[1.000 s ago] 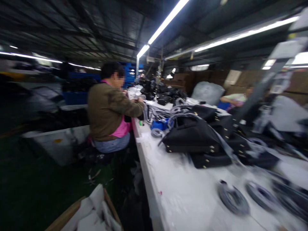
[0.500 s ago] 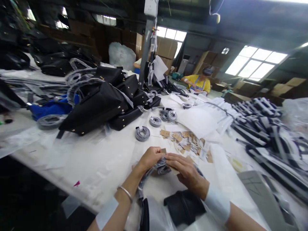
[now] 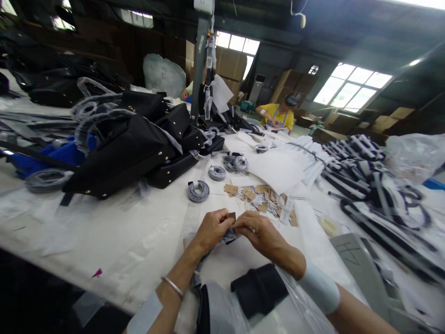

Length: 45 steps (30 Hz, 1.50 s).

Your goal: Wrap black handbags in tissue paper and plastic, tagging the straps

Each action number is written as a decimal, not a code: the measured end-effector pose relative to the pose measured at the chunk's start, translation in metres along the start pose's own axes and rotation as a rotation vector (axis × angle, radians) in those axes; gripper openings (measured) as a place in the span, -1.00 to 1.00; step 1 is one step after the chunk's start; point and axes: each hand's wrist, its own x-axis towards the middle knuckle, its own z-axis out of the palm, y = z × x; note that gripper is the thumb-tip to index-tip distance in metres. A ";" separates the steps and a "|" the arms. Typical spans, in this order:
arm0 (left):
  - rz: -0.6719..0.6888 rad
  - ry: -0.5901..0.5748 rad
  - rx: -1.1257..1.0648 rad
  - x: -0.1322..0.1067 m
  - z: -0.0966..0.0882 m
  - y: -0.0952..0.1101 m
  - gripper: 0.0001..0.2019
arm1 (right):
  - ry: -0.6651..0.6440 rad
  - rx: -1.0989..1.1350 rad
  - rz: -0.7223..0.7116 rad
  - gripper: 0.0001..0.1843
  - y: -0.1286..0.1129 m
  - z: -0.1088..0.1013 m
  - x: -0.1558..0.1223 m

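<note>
My left hand (image 3: 212, 229) and my right hand (image 3: 259, 232) meet over the white table (image 3: 114, 241), fingers pinched together. Between them they hold a small brown tag (image 3: 232, 216) and a grey wrapped strap (image 3: 229, 236) that runs down to a black bag (image 3: 259, 290) in clear plastic at the near edge. A scatter of brown and white tags (image 3: 262, 198) lies just beyond my hands.
Black handbags (image 3: 132, 148) are stacked at the left, with several grey strap rolls (image 3: 198, 190) beside them. Bundles of wrapped straps (image 3: 375, 185) cover the right side. A grey post (image 3: 198, 60) rises mid-table. A person in yellow (image 3: 278, 116) works at the far end.
The view swung from a seated co-worker on the left back to my own hands. Since half a second ago my hands lifted slightly and pinched closer on the tag.
</note>
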 end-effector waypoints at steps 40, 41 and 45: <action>0.230 -0.220 0.749 -0.053 0.025 0.006 -0.62 | -0.026 0.260 0.289 -0.98 0.025 0.023 -0.035; 0.216 -0.215 0.753 -0.052 0.026 0.006 -0.64 | 0.002 0.233 0.275 -0.97 0.023 0.017 -0.036; 0.208 -0.236 0.719 -0.050 0.022 0.009 -0.73 | 0.039 0.093 0.141 -0.89 0.008 -0.013 -0.051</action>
